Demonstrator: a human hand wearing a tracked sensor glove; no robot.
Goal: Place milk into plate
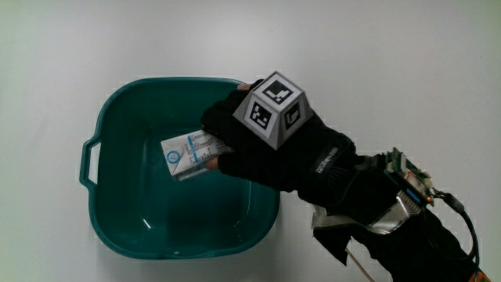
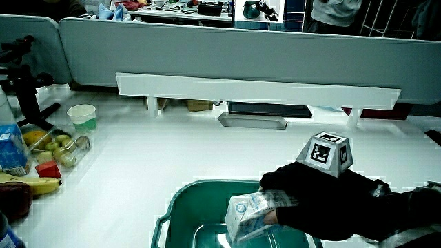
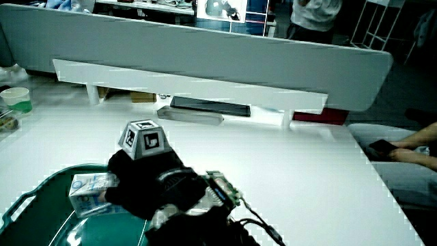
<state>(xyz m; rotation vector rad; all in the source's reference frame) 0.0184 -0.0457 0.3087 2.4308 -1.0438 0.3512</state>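
A small white and blue milk carton [image 1: 189,153] is held inside a teal plastic basin [image 1: 109,223], above its floor. The gloved hand [image 1: 221,142] reaches in over the basin's rim and its fingers are shut on the carton's end. A patterned cube [image 1: 275,109] sits on the back of the hand. In both side views the carton [image 2: 249,213] [image 3: 89,190] hangs tilted in the basin [image 2: 180,203] [image 3: 31,201] with the hand [image 2: 270,201] [image 3: 109,192] clasping it. No plate shows; the basin is the only container near the hand.
At the table's edge in a side view stand a paper cup [image 2: 82,115], a clear box of fruit [image 2: 58,147], a banana [image 2: 34,184] and a blue carton [image 2: 10,146]. A white shelf rail [image 2: 256,88] runs along the low partition [image 2: 241,48].
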